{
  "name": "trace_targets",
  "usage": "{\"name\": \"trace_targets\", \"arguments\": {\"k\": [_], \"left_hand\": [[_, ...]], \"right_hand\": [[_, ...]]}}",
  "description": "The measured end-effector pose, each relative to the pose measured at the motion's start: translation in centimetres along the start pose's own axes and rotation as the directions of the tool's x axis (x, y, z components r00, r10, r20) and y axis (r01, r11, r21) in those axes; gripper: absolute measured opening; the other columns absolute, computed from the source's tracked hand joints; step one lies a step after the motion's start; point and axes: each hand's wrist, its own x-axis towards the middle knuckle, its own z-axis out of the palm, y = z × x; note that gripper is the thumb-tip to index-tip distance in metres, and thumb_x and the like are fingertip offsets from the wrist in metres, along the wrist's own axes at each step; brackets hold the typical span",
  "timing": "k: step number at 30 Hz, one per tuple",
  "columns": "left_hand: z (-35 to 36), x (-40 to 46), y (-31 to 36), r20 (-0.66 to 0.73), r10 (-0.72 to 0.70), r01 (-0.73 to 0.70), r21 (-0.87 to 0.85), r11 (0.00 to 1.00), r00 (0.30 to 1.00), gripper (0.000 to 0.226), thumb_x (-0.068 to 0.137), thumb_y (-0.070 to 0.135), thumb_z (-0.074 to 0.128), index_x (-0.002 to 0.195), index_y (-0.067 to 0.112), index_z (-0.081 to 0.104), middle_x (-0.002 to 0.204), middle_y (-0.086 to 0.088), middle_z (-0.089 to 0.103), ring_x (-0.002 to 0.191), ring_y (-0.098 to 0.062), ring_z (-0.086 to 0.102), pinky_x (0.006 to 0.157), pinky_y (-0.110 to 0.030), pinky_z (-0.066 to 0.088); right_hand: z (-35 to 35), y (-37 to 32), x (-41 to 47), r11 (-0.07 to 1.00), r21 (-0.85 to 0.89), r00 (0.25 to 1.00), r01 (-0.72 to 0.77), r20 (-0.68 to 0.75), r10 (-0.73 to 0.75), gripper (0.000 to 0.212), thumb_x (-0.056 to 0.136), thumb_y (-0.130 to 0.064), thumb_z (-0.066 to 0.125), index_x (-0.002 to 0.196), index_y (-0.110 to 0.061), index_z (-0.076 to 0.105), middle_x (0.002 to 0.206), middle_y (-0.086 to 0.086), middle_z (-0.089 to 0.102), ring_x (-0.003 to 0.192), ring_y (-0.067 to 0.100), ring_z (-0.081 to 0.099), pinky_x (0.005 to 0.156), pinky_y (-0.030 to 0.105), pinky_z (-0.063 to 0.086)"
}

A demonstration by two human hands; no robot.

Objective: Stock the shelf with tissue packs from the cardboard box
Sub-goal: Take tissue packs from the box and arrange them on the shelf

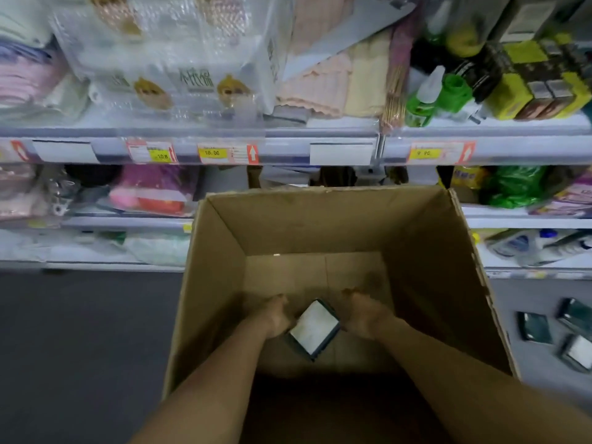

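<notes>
Both of your arms reach down into the open cardboard box (320, 225) that fills the lower middle of the frame. One tissue pack (315, 330), white-faced with a dark edge, lies tilted on the box floor between your hands. Your left hand (275, 315) touches the pack's left edge with its fingers curled down around it; it looks like a grip, though the fingertips are hidden. Your right hand (363, 315) sits just beside the pack's right corner, its fingers bent downward, and you cannot tell whether they actually hold the pack or only brush it.

Three more dark tissue packs (535, 328) lie on the grey floor at the lower right of the frame, outside the box. Behind the box, the shelf (192, 136) runs across the upper frame, with yellow price tags (213, 152) on its edge, bagged goods in clear wrap (166, 59) at upper left and green bottles (429, 97) at upper right.
</notes>
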Motion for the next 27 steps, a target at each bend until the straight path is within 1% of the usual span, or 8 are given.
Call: {"name": "trace_targets", "arguments": {"k": [3, 7, 11, 14, 17, 20, 24, 27], "left_hand": [[2.6, 2.9, 0.2, 0.036, -0.034, 0.037, -0.089, 0.995, 0.999, 0.080, 0.090, 0.028, 0.070, 0.154, 0.013, 0.024, 0.154, -0.009, 0.036, 0.137, -0.027, 0.040, 0.102, -0.032, 0.037], [5.1, 5.3, 0.2, 0.002, -0.017, 0.017, -0.110, 0.994, 1.000, 0.108, 0.060, 0.051, 0.084, 0.150, 0.021, 0.033, 0.151, -0.004, 0.042, 0.134, -0.026, 0.044, 0.110, -0.042, 0.039], [6.2, 5.9, 0.7, -0.040, 0.001, 0.001, 0.041, 0.999, 0.999, 0.087, 0.074, 0.030, 0.080, 0.148, 0.023, 0.035, 0.145, -0.005, 0.046, 0.129, -0.026, 0.048, 0.108, -0.041, 0.041], [6.8, 6.0, 1.0, -0.022, 0.008, -0.006, 0.099, 0.995, 1.000, 0.076, 0.076, 0.029, 0.077, 0.145, 0.022, 0.043, 0.143, -0.005, 0.052, 0.126, -0.023, 0.052, 0.107, -0.037, 0.043], [6.9, 5.6, 1.0, -0.061, -0.006, 0.012, 0.091, 0.996, 0.998, 0.059, 0.086, 0.026, 0.067, 0.142, 0.022, 0.050, 0.139, -0.004, 0.056, 0.122, -0.020, 0.055, 0.105, -0.032, 0.045], [6.2, 4.1, 1.9, -0.090, -0.021, 0.023, 0.021, 0.999, 0.996, 0.040, 0.093, 0.022, 0.060, 0.132, 0.013, 0.058, 0.130, -0.009, 0.062, 0.114, -0.021, 0.060, 0.097, -0.029, 0.049], [5.2, 1.3, 3.1, -0.122, -0.004, -0.004, -0.059, 0.998, 0.993, 0.018, 0.093, 0.018, 0.059, 0.100, 0.004, 0.066, 0.106, -0.013, 0.068, 0.100, -0.024, 0.063, 0.075, -0.024, 0.046], [4.3, -0.9, 4.3, -0.196, 0.044, -0.070, -0.127, 0.989, 0.980, 0.021, 0.093, 0.021, 0.059, 0.073, 0.015, 0.055, 0.080, -0.003, 0.061, 0.082, -0.019, 0.060, 0.066, -0.026, 0.041]], "right_hand": [[1.8, 1.2, 2.3, 0.969, 0.228, 0.995, -0.098, 0.055, 0.087, 0.061, 0.090, -0.014, 0.066, 0.145, -0.010, 0.039, 0.149, 0.008, 0.041, 0.133, 0.026, 0.042, 0.102, 0.025, 0.036], [3.5, 1.9, 4.0, 0.917, 0.365, 0.987, -0.161, 0.056, 0.151, 0.055, 0.094, -0.010, 0.060, 0.145, -0.010, 0.039, 0.149, 0.010, 0.041, 0.134, 0.026, 0.040, 0.104, 0.026, 0.033], [3.4, 1.8, 4.9, 0.889, 0.419, 0.982, -0.184, 0.042, 0.184, 0.040, 0.094, -0.018, 0.060, 0.133, -0.009, 0.053, 0.137, 0.009, 0.053, 0.123, 0.025, 0.050, 0.105, 0.028, 0.038], [2.3, 2.2, 4.5, 0.858, 0.470, 0.976, -0.208, 0.036, 0.217, 0.049, 0.090, -0.028, 0.066, 0.132, -0.008, 0.053, 0.135, 0.011, 0.056, 0.123, 0.028, 0.052, 0.107, 0.037, 0.040], [0.3, 2.1, 2.7, 0.891, 0.410, 0.979, -0.195, 0.032, 0.200, 0.034, 0.092, -0.035, 0.061, 0.119, -0.013, 0.059, 0.121, 0.006, 0.062, 0.116, 0.026, 0.057, 0.103, 0.040, 0.044], [-2.7, 1.4, -0.4, 0.940, 0.288, 0.980, -0.182, -0.022, 0.197, 0.030, 0.097, -0.028, 0.053, 0.121, -0.011, 0.056, 0.115, 0.008, 0.058, 0.115, 0.026, 0.056, 0.097, 0.036, 0.043], [-6.0, -0.2, -5.3, 0.980, 0.168, 0.985, -0.102, -0.122, 0.124, 0.029, 0.097, -0.027, 0.053, 0.122, -0.013, 0.054, 0.124, 0.007, 0.058, 0.113, 0.025, 0.056, 0.092, 0.035, 0.045], [-7.6, -0.9, -9.4, 0.993, -0.114, 0.943, 0.040, -0.324, -0.075, 0.041, 0.094, -0.030, 0.055, 0.132, -0.017, 0.050, 0.133, 0.006, 0.050, 0.124, 0.026, 0.047, 0.093, 0.037, 0.043]]}}
